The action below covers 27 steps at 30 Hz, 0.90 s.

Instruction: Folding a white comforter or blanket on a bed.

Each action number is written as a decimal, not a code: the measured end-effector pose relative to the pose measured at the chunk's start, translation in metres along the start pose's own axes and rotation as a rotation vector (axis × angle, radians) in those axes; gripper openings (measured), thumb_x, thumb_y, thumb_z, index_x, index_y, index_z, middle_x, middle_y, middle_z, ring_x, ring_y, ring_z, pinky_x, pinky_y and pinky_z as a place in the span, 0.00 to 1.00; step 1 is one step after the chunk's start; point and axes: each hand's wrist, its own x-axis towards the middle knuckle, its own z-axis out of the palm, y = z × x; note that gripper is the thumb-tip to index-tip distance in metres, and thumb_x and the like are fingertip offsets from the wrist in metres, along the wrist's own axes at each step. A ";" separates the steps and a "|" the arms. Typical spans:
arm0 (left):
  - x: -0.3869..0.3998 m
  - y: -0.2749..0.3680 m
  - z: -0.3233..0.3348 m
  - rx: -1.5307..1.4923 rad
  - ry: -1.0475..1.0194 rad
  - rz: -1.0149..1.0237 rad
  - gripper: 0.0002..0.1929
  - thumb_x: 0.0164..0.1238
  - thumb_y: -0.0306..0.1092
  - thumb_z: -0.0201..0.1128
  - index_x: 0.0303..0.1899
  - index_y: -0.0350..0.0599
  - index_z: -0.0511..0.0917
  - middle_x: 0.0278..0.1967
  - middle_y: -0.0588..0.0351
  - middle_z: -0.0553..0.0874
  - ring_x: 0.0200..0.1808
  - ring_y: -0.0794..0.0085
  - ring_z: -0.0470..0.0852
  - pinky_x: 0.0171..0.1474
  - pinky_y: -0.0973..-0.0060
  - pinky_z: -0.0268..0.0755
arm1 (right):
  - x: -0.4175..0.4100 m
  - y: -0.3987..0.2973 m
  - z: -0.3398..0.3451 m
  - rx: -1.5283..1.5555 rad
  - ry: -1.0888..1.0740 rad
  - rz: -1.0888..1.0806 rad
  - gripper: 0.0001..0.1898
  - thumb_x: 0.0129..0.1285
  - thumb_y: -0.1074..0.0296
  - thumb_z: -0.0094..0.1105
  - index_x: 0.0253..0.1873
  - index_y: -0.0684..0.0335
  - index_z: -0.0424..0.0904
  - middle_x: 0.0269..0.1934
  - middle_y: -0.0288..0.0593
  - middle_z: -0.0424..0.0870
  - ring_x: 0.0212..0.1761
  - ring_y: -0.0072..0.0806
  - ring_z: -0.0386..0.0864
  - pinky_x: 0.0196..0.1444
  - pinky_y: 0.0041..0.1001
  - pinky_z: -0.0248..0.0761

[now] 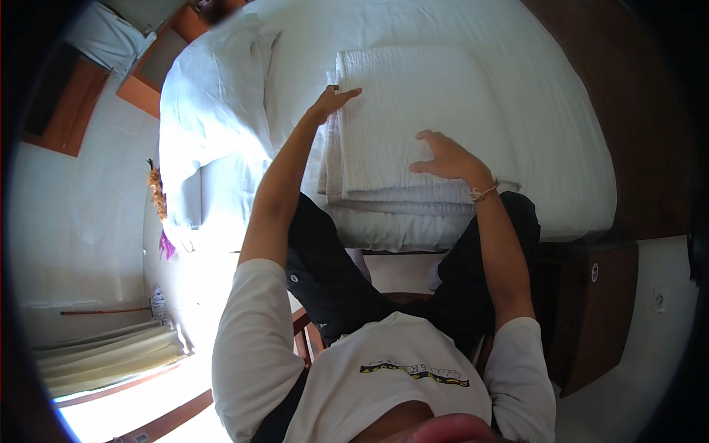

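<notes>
A folded white quilted cloth (399,111) lies in several layers on the bed in front of my knees. At its left folded edge is my left hand (335,102), thumb and fingers spread, the fingers partly hidden by the edge. My right hand (447,156) is over the cloth's lower middle, thumb and fingers apart, with nothing between them. Whether its palm touches the cloth cannot be seen. A thin bracelet (484,192) circles my right wrist.
The cloth rests on a bed with a white sheet (554,166). Rumpled white bedding (216,94) hangs at the left. A dark wooden cabinet (598,310) stands at right, beside a wall socket (659,299). A feather duster (157,191) and a mop (158,304) are at left, near a curtain (111,354).
</notes>
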 end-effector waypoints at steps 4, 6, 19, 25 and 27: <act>0.015 -0.008 -0.001 -0.214 0.052 0.016 0.48 0.52 0.53 0.77 0.72 0.43 0.63 0.68 0.40 0.71 0.69 0.51 0.70 0.70 0.58 0.63 | 0.013 -0.015 0.011 0.013 0.002 -0.022 0.38 0.58 0.49 0.70 0.66 0.67 0.67 0.59 0.59 0.75 0.60 0.49 0.75 0.64 0.38 0.67; 0.020 -0.007 0.004 -0.193 0.048 0.130 0.43 0.52 0.50 0.77 0.68 0.46 0.67 0.66 0.43 0.73 0.67 0.52 0.72 0.69 0.60 0.65 | 0.018 -0.013 0.017 -0.065 0.035 -0.043 0.37 0.57 0.50 0.70 0.65 0.66 0.68 0.57 0.59 0.76 0.59 0.51 0.75 0.63 0.39 0.68; 0.055 0.001 0.016 0.062 0.596 0.072 0.52 0.40 0.51 0.83 0.65 0.30 0.64 0.56 0.37 0.76 0.57 0.50 0.79 0.61 0.57 0.74 | 0.036 -0.028 0.034 -0.227 -0.083 0.039 0.34 0.55 0.48 0.69 0.62 0.62 0.72 0.58 0.56 0.74 0.62 0.52 0.73 0.63 0.49 0.66; 0.073 -0.008 0.013 -0.121 0.241 0.143 0.47 0.40 0.47 0.82 0.60 0.26 0.70 0.53 0.38 0.83 0.55 0.56 0.83 0.56 0.55 0.76 | 0.041 -0.027 0.039 -0.238 -0.083 0.024 0.33 0.55 0.48 0.69 0.61 0.62 0.73 0.57 0.57 0.74 0.61 0.54 0.73 0.61 0.49 0.68; 0.076 -0.008 0.012 -0.016 0.350 0.260 0.43 0.42 0.44 0.79 0.61 0.31 0.72 0.54 0.41 0.84 0.55 0.55 0.83 0.58 0.52 0.74 | 0.043 -0.035 0.040 -0.271 -0.083 0.021 0.33 0.55 0.48 0.69 0.60 0.63 0.73 0.57 0.58 0.74 0.60 0.54 0.73 0.61 0.50 0.68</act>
